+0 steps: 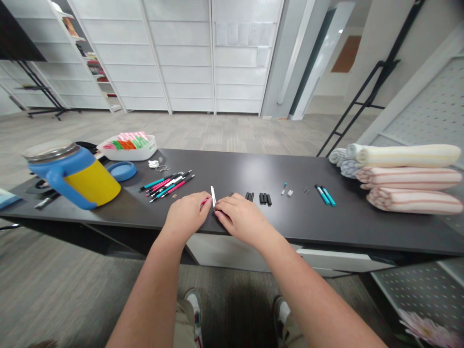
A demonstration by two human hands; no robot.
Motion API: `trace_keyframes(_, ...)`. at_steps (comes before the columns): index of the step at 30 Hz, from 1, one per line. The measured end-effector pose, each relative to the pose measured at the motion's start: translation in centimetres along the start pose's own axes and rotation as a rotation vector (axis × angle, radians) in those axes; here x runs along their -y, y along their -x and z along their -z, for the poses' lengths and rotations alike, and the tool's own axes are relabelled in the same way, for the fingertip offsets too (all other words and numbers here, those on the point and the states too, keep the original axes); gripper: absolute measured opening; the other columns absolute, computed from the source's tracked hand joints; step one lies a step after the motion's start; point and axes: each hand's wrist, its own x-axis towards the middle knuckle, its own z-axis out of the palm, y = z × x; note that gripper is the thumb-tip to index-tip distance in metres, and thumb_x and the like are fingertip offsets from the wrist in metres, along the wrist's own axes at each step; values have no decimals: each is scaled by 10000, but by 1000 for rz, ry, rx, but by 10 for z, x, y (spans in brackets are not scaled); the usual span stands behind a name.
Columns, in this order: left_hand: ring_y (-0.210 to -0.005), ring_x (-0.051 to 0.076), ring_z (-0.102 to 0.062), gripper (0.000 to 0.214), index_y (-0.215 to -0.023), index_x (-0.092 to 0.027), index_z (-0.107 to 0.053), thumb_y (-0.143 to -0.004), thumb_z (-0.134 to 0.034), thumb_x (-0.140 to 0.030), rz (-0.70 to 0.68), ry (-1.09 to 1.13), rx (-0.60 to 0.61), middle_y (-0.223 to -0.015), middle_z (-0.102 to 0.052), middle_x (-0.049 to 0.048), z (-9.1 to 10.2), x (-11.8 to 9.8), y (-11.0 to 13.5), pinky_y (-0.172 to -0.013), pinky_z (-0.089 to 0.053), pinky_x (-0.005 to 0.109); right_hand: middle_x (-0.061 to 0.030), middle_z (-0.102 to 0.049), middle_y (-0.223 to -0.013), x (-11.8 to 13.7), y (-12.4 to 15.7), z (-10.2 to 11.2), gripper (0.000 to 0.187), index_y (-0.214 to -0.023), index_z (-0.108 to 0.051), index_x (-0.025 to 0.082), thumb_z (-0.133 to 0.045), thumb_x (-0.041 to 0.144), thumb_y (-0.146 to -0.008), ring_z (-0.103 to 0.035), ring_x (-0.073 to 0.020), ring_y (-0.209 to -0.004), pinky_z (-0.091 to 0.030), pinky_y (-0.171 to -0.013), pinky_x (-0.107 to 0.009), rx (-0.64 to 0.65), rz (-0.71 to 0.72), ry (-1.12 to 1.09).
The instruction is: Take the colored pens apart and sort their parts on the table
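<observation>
Both my hands rest at the front edge of the dark table (326, 222). My left hand (186, 214) is closed in a pinch on a thin red pen part (205, 201) that pokes out to the right. My right hand (239, 216) is closed on a short white pen piece (213, 196) that stands up between the two hands. A fan of red, teal and black pens (167, 184) lies just left of my hands. Small black pen grips (265, 198) lie just to the right.
A yellow and blue jug (78, 179) lies at the left beside a blue lid (122, 170) and a white tray of coloured items (128, 145). Two teal pens (325, 195) and tiny parts (287, 190) sit right of centre. Rolled towels (406, 176) are stacked far right.
</observation>
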Motion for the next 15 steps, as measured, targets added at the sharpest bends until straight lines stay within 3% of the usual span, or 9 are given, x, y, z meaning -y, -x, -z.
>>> trace_keyframes(8,-984,253,-722,313,-1066,-258,-736,-1047,-454,-394,-43,96,-40,-1049,-785,60,-7,10,-6,-820,-470,328,-122,-756,-1220,0,-1,0,267,-1238,-696,151,-568,295,-1053,-665,-258,-1144,-474,-1052,-419,-12,31,-48)
trace_keyframes(12,-1065,244,-698,308,-1106,-220,-717,-1059,-452,-368,-96,314,-155,-1124,-767,72,-5,6,-6,-945,-475,334,-105,-753,-1171,-3,3,2,208,-1183,-693,181,-556,272,-1055,-669,-247,-1067,-501,-986,-396,-147,-55,-135)
trace_keyframes(15,-1024,220,-681,295,-1136,-224,-722,-1059,-478,-371,-74,537,-226,-1107,-757,52,0,-9,-3,-916,-473,316,-69,-747,-1055,-3,6,5,158,-1130,-689,208,-572,264,-1040,-672,-211,-937,-518,-882,-348,-243,-155,-252)
